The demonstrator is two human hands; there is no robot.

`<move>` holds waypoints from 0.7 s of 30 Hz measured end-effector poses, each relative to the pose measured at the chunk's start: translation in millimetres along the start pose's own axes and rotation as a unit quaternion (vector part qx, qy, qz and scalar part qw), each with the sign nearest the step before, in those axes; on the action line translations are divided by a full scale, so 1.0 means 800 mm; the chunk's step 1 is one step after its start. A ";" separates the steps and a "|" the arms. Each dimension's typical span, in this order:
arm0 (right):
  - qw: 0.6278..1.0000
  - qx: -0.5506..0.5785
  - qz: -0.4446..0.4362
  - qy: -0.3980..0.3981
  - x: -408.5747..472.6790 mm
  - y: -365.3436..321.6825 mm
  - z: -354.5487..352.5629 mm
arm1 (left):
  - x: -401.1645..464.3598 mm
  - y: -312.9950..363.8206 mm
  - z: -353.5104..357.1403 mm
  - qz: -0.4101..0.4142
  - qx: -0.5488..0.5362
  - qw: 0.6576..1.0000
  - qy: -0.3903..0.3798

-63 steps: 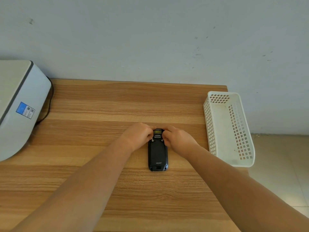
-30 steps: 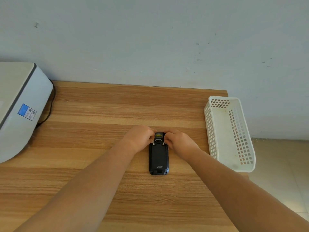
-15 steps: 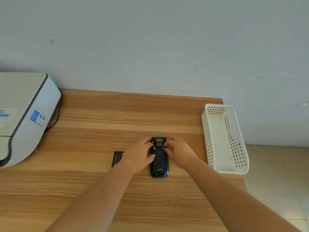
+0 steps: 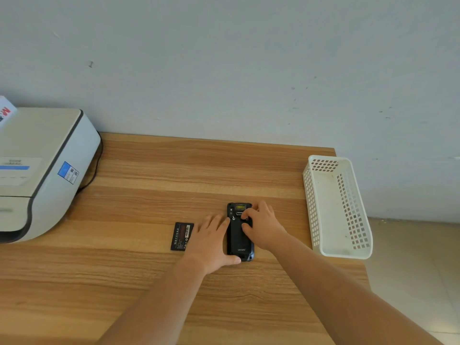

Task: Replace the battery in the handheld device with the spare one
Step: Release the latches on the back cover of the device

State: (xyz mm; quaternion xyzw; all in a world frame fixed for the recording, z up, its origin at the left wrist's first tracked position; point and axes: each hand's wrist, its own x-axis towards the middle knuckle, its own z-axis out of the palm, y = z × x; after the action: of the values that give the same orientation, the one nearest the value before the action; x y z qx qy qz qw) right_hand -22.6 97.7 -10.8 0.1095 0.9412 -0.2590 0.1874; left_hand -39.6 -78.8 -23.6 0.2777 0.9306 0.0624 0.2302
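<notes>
A black handheld device [image 4: 237,239] lies face down on the wooden table [image 4: 149,175], its back cover on. My left hand [image 4: 211,242] lies flat along its left side, thumb at the lower end, steadying it. My right hand [image 4: 263,227] rests over the upper right part, fingertips on the cover near the latch screws. A flat black battery [image 4: 182,236] with a printed label lies on the table just left of my left hand, untouched.
A white perforated plastic basket [image 4: 336,207] stands at the table's right edge. A large white-grey printer [image 4: 42,170] with a black cable occupies the left side. A grey wall runs behind the table; tiled floor shows at right.
The camera view has lifted and drawn back. My left hand has slid from the device's top down along its left side, uncovering the battery beside it. My right hand stays at the top.
</notes>
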 end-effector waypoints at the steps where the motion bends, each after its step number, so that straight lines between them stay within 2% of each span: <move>1: 1.000 0.000 0.005 0.001 0.000 -0.002 0.001 | 0.000 0.000 0.000 0.000 0.000 1.000 0.000; 8: 0.999 0.023 0.025 0.004 -0.001 -0.011 0.006 | 0.001 0.002 0.000 -0.009 -0.018 1.000 0.010; 17: 0.987 0.147 0.020 0.068 -0.021 -0.011 -0.010 | 0.001 0.001 -0.001 -0.009 -0.016 1.000 0.012; 21: 0.990 0.125 0.011 0.063 -0.028 -0.008 -0.003 | -0.004 -0.002 0.001 -0.007 -0.015 1.000 0.002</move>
State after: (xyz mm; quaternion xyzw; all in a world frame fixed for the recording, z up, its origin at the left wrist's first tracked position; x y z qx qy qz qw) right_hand -4.8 91.0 2.9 0.1585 0.9100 -0.3653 0.1150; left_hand -37.7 -82.2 -23.2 0.2677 0.9318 0.0753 0.2333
